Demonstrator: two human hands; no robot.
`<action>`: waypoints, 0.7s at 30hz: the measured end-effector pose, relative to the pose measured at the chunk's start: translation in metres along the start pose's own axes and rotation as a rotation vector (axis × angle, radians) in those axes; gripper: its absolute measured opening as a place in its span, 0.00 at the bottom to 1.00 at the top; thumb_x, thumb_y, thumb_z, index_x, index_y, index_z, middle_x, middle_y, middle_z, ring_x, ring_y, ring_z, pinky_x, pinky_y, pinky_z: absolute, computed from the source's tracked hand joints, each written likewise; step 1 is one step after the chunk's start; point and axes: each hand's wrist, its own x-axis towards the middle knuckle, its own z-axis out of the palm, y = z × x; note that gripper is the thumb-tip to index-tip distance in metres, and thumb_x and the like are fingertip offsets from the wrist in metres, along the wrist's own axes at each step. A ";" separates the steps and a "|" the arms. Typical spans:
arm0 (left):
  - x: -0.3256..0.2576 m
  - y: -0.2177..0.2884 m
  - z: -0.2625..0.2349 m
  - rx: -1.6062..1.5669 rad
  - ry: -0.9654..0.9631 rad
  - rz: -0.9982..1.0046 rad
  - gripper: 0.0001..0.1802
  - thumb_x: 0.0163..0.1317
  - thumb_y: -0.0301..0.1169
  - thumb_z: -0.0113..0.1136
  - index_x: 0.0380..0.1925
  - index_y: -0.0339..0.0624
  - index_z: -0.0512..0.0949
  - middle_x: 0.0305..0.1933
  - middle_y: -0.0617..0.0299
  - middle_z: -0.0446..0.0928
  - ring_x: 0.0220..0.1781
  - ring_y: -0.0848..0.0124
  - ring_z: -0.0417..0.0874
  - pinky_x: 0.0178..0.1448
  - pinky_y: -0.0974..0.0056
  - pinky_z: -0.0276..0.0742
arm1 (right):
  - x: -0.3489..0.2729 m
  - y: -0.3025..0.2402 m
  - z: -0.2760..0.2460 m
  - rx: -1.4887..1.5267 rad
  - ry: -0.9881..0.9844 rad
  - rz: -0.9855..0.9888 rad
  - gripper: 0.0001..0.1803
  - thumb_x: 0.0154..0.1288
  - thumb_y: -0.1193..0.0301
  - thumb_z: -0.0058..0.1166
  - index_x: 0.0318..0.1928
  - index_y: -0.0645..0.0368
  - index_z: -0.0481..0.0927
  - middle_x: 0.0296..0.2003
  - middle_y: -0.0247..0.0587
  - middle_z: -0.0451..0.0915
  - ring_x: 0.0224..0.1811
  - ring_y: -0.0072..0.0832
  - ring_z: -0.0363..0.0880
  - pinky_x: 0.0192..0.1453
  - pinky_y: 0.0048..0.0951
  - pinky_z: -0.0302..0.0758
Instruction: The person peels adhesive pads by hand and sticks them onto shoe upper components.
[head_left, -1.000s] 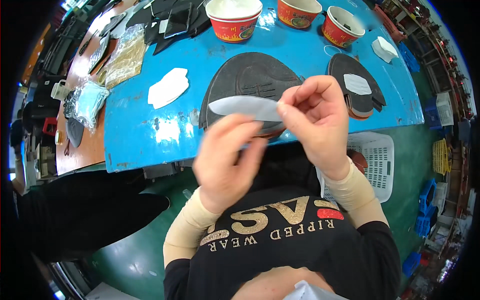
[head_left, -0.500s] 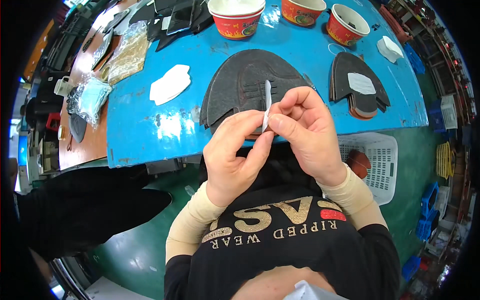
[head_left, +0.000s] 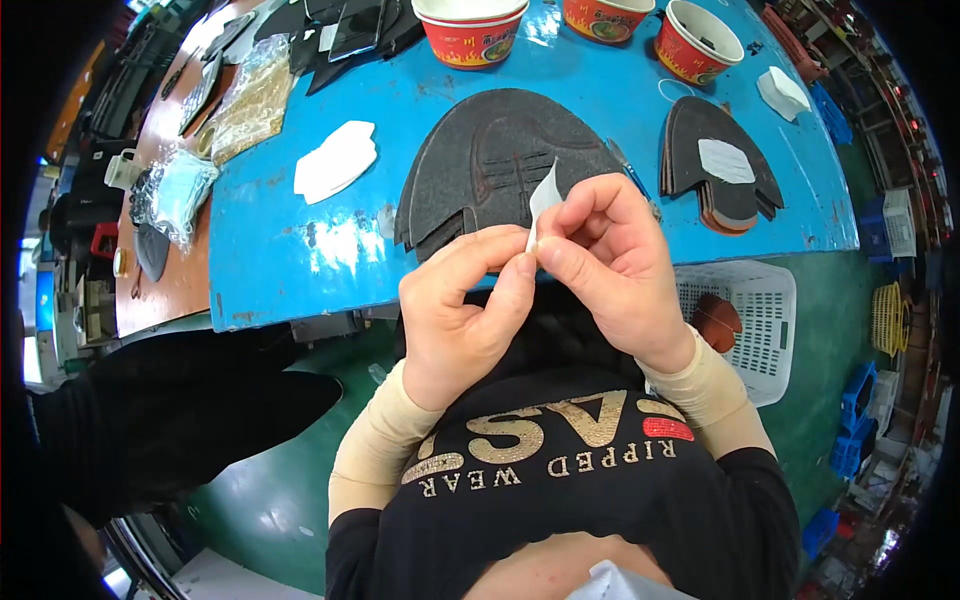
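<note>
A small white paper-like piece (head_left: 543,203) is pinched by both my hands above the table's near edge. My left hand (head_left: 462,300) grips its lower end between thumb and forefinger. My right hand (head_left: 615,265) has thumb and forefinger closed on the same piece from the other side. Behind them lies a stack of dark grey, rounded shoe-upper pieces (head_left: 470,150) with raised lines on top. To the right sits a smaller stack of dark pieces (head_left: 690,140), a white patch (head_left: 725,161) on it. A white cut-out stack (head_left: 338,160) lies to the left.
Red paper bowls (head_left: 470,42) line the far side of the blue table (head_left: 270,270). One bowl (head_left: 690,55) holds small dark bits. A white plastic basket (head_left: 770,320) stands below the right edge. Bagged items (head_left: 182,190) lie on the brown table; a dark-clothed person is at left.
The white piece has turned from edge-on, so more of its face shows, its tip leaning right. Both hands stay pinched on it. The view has shifted slightly.
</note>
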 end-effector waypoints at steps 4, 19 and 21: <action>0.001 0.016 0.005 -0.378 0.135 -0.291 0.07 0.54 0.19 0.57 0.34 0.34 0.77 0.33 0.57 0.80 0.35 0.75 0.80 0.39 0.71 0.76 | 0.000 0.002 -0.002 -0.030 -0.045 0.001 0.10 0.61 0.79 0.51 0.39 0.60 0.64 0.34 0.33 0.72 0.37 0.15 0.71 0.41 0.17 0.70; -0.003 0.009 -0.002 -0.387 0.095 -0.321 0.07 0.57 0.19 0.56 0.36 0.32 0.77 0.36 0.59 0.79 0.36 0.77 0.79 0.39 0.73 0.74 | -0.003 0.006 0.000 0.000 -0.016 0.025 0.11 0.61 0.79 0.52 0.41 0.60 0.64 0.35 0.32 0.71 0.37 0.14 0.70 0.41 0.17 0.70; -0.006 -0.001 0.000 -0.270 0.102 -0.181 0.07 0.55 0.18 0.57 0.35 0.33 0.77 0.36 0.57 0.79 0.36 0.76 0.79 0.39 0.73 0.74 | -0.001 0.004 0.002 -0.007 -0.018 0.016 0.11 0.60 0.80 0.52 0.41 0.60 0.64 0.35 0.33 0.72 0.36 0.14 0.70 0.40 0.16 0.70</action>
